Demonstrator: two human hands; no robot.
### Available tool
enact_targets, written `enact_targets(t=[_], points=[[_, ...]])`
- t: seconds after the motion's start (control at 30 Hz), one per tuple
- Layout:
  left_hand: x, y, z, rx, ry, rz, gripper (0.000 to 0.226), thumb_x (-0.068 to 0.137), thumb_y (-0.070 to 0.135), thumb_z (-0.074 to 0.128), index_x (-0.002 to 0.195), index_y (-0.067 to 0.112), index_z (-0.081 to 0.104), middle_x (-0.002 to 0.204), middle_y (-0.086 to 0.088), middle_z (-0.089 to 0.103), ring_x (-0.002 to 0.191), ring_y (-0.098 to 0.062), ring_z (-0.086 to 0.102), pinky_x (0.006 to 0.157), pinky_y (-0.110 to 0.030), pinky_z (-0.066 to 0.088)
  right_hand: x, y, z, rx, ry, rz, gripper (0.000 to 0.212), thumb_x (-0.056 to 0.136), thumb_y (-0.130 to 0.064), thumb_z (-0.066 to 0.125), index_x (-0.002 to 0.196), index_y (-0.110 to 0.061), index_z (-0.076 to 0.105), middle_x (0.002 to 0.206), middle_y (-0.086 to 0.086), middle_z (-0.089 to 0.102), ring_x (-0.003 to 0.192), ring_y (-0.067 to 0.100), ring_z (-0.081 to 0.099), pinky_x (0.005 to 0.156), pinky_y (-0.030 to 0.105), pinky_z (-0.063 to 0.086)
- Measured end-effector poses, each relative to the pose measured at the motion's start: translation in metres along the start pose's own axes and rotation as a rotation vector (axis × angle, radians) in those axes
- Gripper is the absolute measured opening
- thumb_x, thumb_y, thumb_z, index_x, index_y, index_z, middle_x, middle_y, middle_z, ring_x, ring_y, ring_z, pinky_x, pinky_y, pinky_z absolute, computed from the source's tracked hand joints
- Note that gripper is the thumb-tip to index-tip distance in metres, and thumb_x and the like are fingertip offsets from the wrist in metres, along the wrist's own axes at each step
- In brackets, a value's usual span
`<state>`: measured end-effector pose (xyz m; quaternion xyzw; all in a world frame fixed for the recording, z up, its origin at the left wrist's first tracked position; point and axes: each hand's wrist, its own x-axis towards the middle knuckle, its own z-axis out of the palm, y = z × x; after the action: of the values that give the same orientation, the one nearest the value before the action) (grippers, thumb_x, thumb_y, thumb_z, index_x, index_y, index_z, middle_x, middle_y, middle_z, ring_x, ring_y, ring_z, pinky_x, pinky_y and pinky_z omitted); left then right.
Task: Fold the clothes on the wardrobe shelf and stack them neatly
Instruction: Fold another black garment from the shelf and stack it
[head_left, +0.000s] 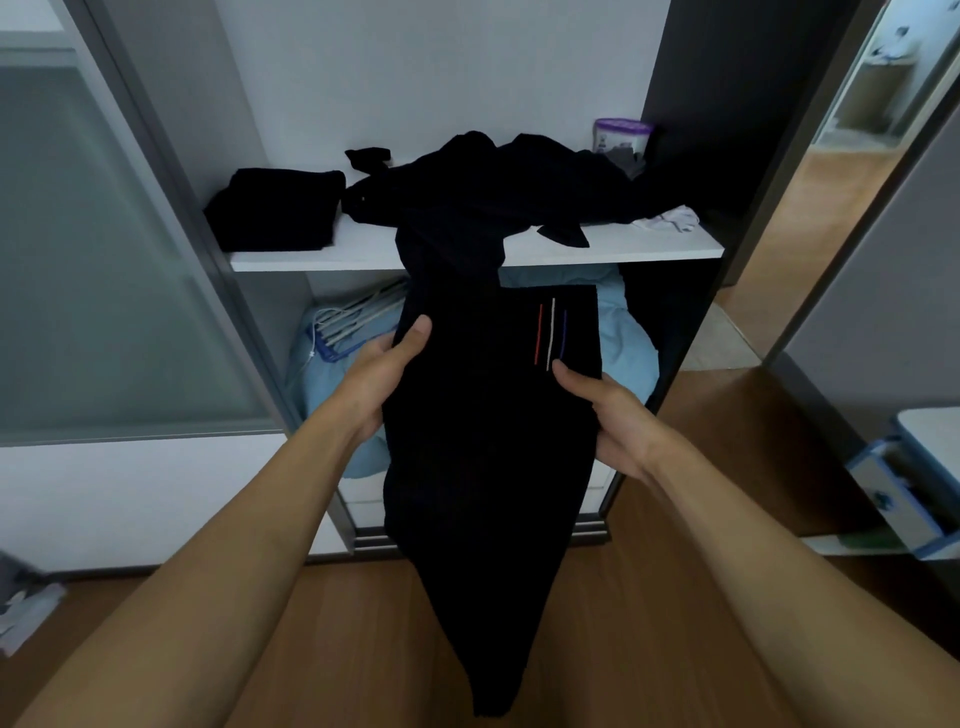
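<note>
Black garment (483, 441), soft, long, draped

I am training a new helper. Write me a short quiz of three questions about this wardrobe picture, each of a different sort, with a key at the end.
1. True or false: the left hand and the right hand both hold the black garment.
2. Which colours are the three stripes on it? A) red, white, purple B) green, yellow, orange C) all white
3. Fill in: the folded black stack lies at the ___ end of the shelf.
Key: 1 true; 2 A; 3 left.
</note>
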<state>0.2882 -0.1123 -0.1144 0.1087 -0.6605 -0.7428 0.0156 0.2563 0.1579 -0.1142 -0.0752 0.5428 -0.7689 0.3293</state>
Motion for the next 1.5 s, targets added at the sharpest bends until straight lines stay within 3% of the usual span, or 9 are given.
enact_targets(t=[0.17,0.5,0.67,0.9,1.03,1.23,1.3,1.37,1.5], points=[[-0.018,-0.049,-0.019,-0.019,-0.237,-0.163,0.064,0.067,0.047,0.090,0.119,0.016,0.070,0.119,-0.010,0.072,0.110,-0.023,0.069,0.082,-0.025,0.057,-0.004,-0.002,-0.001,0.051,0.005,0.148,0.050,0.092,-0.050,0.062,0.126,-0.015,0.070,0.119,0.009,0.071,0.100,0.023,0.071,0.084,0.032,0.059],[-0.014,-0.034,0.022,-0.051,-0.205,-0.065,0.040,0.080,0.037,0.075,0.117,0.023,0.068,0.115,-0.003,0.074,0.106,-0.018,0.071,0.079,-0.023,0.057,-0.027,0.017,-0.016,0.059,0.107,-0.024,0.044,0.070,-0.038,0.086,0.111,-0.023,0.077,0.122,0.007,0.072,0.110,0.021,0.070,0.079,0.027,0.059],[-0.015,-0.041,0.019,-0.097,-0.045,-0.096,0.029,0.091,0.035,0.070,0.110,0.013,0.071,0.105,-0.008,0.077,0.096,-0.021,0.074,0.071,-0.025,0.058,-0.036,0.068,0.000,0.005,0.127,-0.029,0.028,0.088,-0.014,0.074,0.115,-0.022,0.071,0.120,0.005,0.073,0.113,0.019,0.068,0.087,0.025,0.057],[-0.046,-0.069,-0.034,-0.019,-0.186,-0.276,0.081,0.056,0.072,0.079,0.119,0.023,0.066,0.119,-0.001,0.073,0.109,-0.013,0.069,0.081,-0.018,0.056,-0.025,0.064,0.012,0.183,0.236,0.041,0.027,0.096,-0.010,0.062,0.123,-0.007,0.066,0.122,0.014,0.071,0.114,0.026,0.068,0.098,0.037,0.055],[-0.062,-0.096,-0.028,0.090,-0.236,-0.323,0.071,0.072,0.039,0.085,0.134,0.019,0.055,0.122,-0.003,0.070,0.117,-0.020,0.065,0.100,-0.029,0.051,-0.019,0.051,-0.001,0.253,0.291,0.250,0.030,0.097,-0.017,0.061,0.124,-0.005,0.067,0.124,0.013,0.070,0.112,0.026,0.069,0.098,0.039,0.053],[-0.057,-0.090,0.013,-0.010,-0.058,-0.178,0.022,0.095,0.014,0.066,0.117,0.016,0.065,0.101,-0.001,0.077,0.094,-0.018,0.073,0.074,-0.022,0.057,-0.022,0.043,-0.041,0.335,0.224,0.148,0.050,0.095,-0.047,0.059,0.130,-0.013,0.067,0.138,0.012,0.062,0.127,0.027,0.060,0.100,0.043,0.050],[-0.056,-0.084,0.023,-0.085,-0.028,-0.173,0.019,0.096,0.012,0.063,0.115,0.013,0.065,0.095,-0.003,0.077,0.085,-0.017,0.074,0.068,-0.024,0.058,-0.031,0.065,-0.040,0.266,0.226,0.152,0.039,0.088,-0.053,0.067,0.113,-0.025,0.077,0.126,0.003,0.070,0.117,0.019,0.067,0.084,0.034,0.059],[-0.055,-0.077,0.030,-0.156,-0.009,-0.194,0.016,0.097,0.010,0.062,0.113,0.009,0.064,0.089,-0.006,0.076,0.077,-0.018,0.074,0.063,-0.026,0.058,-0.039,0.088,-0.037,0.180,0.217,0.209,0.030,0.080,-0.049,0.077,0.100,-0.028,0.081,0.114,-0.001,0.075,0.105,0.014,0.072,0.072,0.027,0.060],[-0.053,-0.068,0.026,-0.231,0.018,-0.298,0.014,0.099,0.010,0.056,0.110,0.005,0.064,0.083,-0.008,0.073,0.067,-0.018,0.072,0.057,-0.027,0.058,-0.037,0.091,-0.034,0.155,0.172,0.194,0.047,0.081,-0.036,0.080,0.124,-0.019,0.071,0.129,0.007,0.068,0.119,0.024,0.066,0.086,0.035,0.059]])
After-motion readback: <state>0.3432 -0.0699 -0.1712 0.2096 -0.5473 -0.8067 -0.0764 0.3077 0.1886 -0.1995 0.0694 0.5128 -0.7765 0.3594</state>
